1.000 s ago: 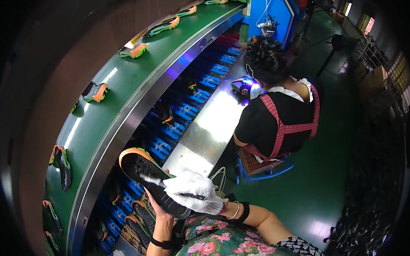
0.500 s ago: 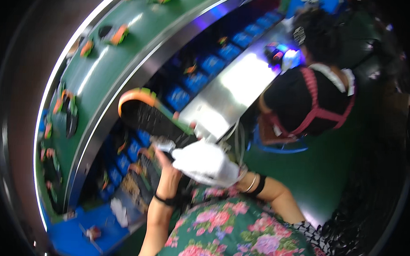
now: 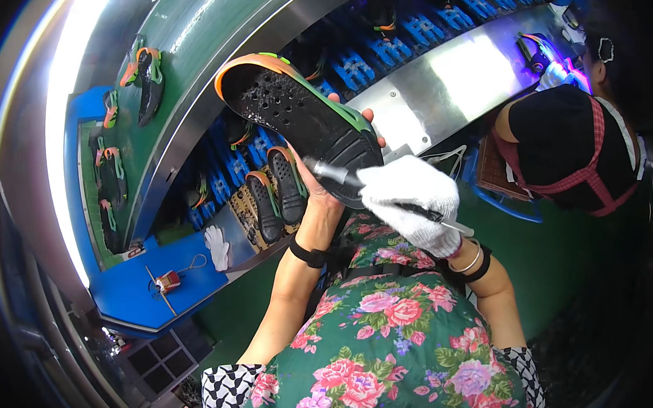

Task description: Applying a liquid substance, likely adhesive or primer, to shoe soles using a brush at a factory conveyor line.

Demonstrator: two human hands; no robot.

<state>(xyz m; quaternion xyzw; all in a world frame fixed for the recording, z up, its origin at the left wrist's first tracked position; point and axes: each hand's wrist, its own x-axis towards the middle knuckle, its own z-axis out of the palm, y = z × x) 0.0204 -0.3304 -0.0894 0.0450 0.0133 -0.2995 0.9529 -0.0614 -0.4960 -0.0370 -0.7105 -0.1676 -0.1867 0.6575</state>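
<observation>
My bare left hand (image 3: 321, 194) is closed around a large black shoe sole (image 3: 308, 113), with its fingertips showing past the sole's far edge. The sole has an orange rim at one end, a green side edge and round holes, and it tilts up toward the upper left. A white knitted glove covers my right hand (image 3: 413, 193). It grips a brush (image 3: 338, 175) whose pale tip lies over the near part of the sole; whether it touches is hard to tell. The handle's metal end sticks out behind the glove.
Several similar soles lie on a curved green conveyor (image 3: 192, 34) at the left. Two dark soles (image 3: 271, 195) sit on a brown board below it. A blue table (image 3: 118, 290) bears a white glove (image 3: 217, 248). Beyond a metal worktop (image 3: 446, 82), another person (image 3: 559, 133) sits at the right.
The view has shifted and sharpened. The sole now appears further right and higher, and my gloved hand has moved right, so the brush over the sole shows clearly.
</observation>
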